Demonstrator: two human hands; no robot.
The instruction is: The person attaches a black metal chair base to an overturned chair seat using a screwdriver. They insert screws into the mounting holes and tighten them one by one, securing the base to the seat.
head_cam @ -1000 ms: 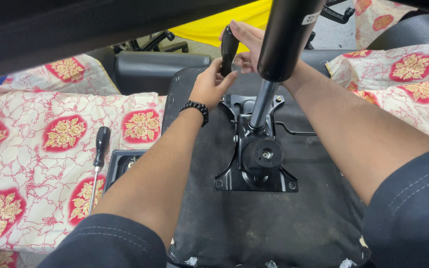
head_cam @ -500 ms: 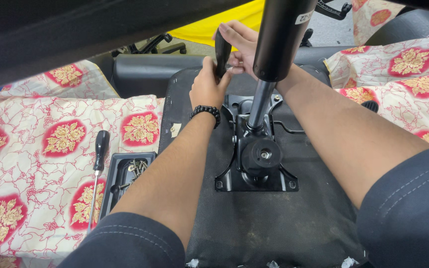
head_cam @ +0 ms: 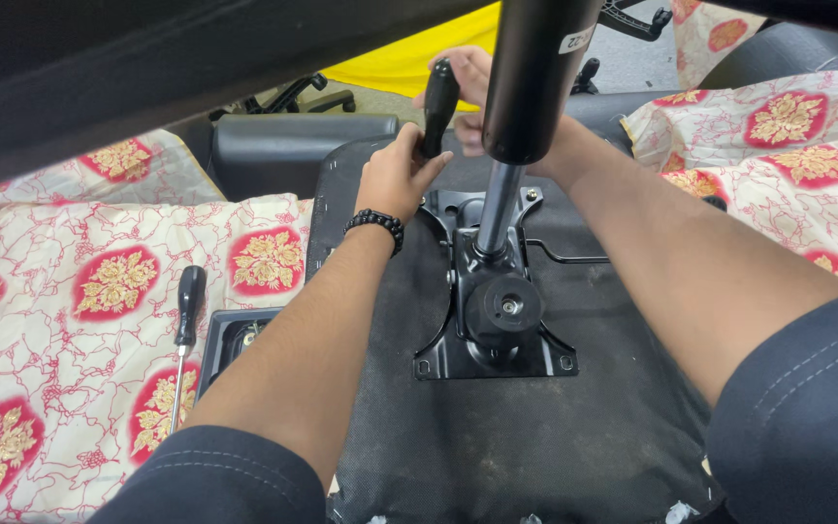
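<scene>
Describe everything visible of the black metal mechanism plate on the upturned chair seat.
The black metal mechanism plate lies flat on the dark fabric underside of the upturned seat, its corners showing bolt holes. A round black knob sits at its middle. A silver shaft rises from it, tilted, into a thick black gas cylinder. A thin bent lever rod sticks out on one side. No hands touch the plate.

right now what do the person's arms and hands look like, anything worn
Both forearms are bare below short dark navy sleeves with pale stitching. The left hand has a black beaded bracelet at the wrist. The right hand shows no ring or glove; its wrist is hidden behind the black cylinder.
</scene>
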